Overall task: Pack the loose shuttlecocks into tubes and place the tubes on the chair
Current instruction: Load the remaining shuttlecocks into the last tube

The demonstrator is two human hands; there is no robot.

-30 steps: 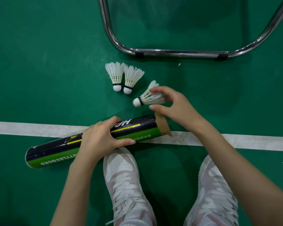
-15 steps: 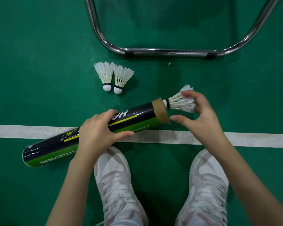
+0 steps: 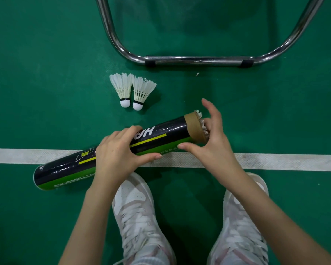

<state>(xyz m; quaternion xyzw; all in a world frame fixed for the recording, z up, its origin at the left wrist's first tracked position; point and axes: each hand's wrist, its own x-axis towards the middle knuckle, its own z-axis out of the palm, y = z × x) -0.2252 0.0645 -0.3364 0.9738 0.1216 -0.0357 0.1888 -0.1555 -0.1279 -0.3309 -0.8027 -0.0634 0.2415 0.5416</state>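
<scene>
My right hand [image 3: 210, 142] is at the open mouth of the tube [image 3: 111, 153], palm against the feathers of a shuttlecock [image 3: 203, 125] that sits almost wholly inside. Only the white feather tips show past the brown cardboard rim. My fingers are spread and fairly straight, the index lifted clear, and the thumb lies along the near side of the tube just short of the rim; I am pressing, not gripping.

My left hand [image 3: 120, 152] is wrapped over the middle of the tube, fingers curled across the top and thumb underneath on the near side, holding it firmly. The tube is black with green and yellow bands, and it slants from its closed end at my lower left up to the open end at the right. It crosses the white line [image 3: 275, 161] painted on the green floor [image 3: 46, 73]; whether the closed end touches the floor I cannot tell.

Just beyond the tube two more shuttlecocks [image 3: 133, 90] lie side by side, feathers touching, white cork tips pointing toward me. Farther on stands the bent chrome frame of the chair [image 3: 197, 61], with a tiny white scrap [image 3: 197, 74] near it. My white laced shoes [image 3: 139, 217] are planted below the line.
</scene>
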